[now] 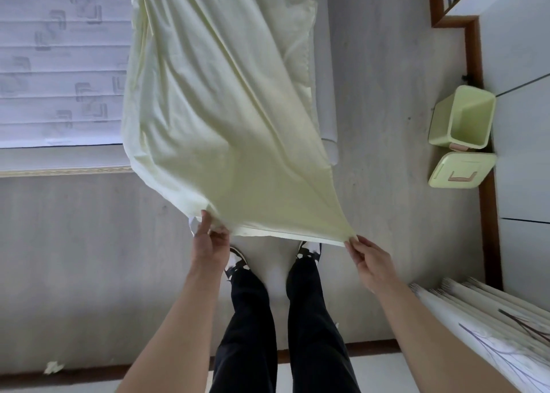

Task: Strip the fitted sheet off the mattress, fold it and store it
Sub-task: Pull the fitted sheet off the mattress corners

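Sheet held stretched off the mattress
Left hand (210, 240) and right hand (370, 261) each pinch the pale-yellow fitted sheet's (226, 124) near edge; bare mattress (59, 65) beside.

— Where are we looking from?
— We have one view only, from the head, wide-angle, facing forward and steeply down past our own legs to the floor (372, 94).
— How near are we?
— Our left hand (209, 243) and right hand (370, 261) sit close below the lens; the mattress (59, 65) fills the upper left, the wall's skirting (476, 65) runs along the right edge.
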